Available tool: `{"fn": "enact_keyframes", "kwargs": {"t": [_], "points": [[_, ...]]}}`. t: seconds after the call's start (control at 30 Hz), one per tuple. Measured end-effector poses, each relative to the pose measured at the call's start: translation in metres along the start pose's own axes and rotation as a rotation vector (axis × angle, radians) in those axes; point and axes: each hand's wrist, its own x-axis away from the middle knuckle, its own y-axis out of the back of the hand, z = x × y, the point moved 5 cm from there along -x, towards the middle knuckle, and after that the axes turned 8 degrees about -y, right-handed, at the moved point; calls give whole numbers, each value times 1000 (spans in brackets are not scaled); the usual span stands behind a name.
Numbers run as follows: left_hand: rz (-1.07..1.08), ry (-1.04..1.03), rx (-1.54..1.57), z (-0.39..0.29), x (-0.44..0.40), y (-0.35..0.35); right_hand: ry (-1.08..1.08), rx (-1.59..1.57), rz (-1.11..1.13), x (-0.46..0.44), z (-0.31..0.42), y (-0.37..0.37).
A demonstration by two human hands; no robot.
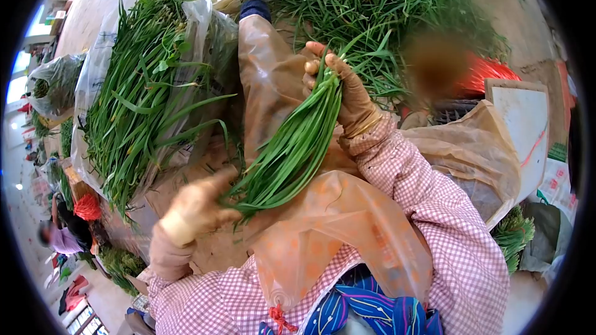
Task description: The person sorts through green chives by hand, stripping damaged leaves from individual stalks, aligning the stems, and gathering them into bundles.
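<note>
My right hand (344, 90), in a brown glove with bare fingertips, grips a bunch of long green leafy stalks (288, 146) near its pale stem ends. The leaves hang down and left from it, over my plastic-covered lap. Beside the leaf tips, my left hand (198, 205) is blurred by motion; its fingers look spread, with nothing seen between them. A translucent brown plastic apron (341, 223) covers my lap, and similar plastic wraps my outstretched leg (267, 68).
Loose stalks (372, 6) form a large pile beyond my right hand. An open plastic bag (96, 87) full of stalks stands at left. A white board (521, 136) and red netting (493, 74) are at right. Another person (65, 229) is at far left.
</note>
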Motion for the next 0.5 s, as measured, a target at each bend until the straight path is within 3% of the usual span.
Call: {"fn": "enact_keyframes", "kwargs": {"t": [0.07, 0.17, 0.2, 0.23, 0.27, 0.33, 0.4, 0.47, 0.5], "points": [[-311, -320, -136, -7, 1, 35, -14, -41, -88, 4, -5, 6], [-419, -376, 400, -60, -36, 57, 23, -41, -114, 8, -7, -5], [-387, -460, 290, -56, -64, 43, 24, -32, -121, 9, -7, -9], [-309, -374, 260, -53, -93, 18, 25, -36, -161, 13, -7, -19], [-291, -454, 349, -56, -115, -8, 55, -18, -218, 15, -7, -27], [-311, -355, 473, -63, -138, -43, 125, 105, -361, 21, -4, -31], [-354, -399, 510, -55, -154, -63, 129, 74, -450, 30, 1, -32], [-149, -175, 721, -39, -165, -85, 9, 145, -480, 30, 5, -26], [-161, -196, 719, -45, -160, -77, -40, 136, -516, 28, 12, -27]]}}
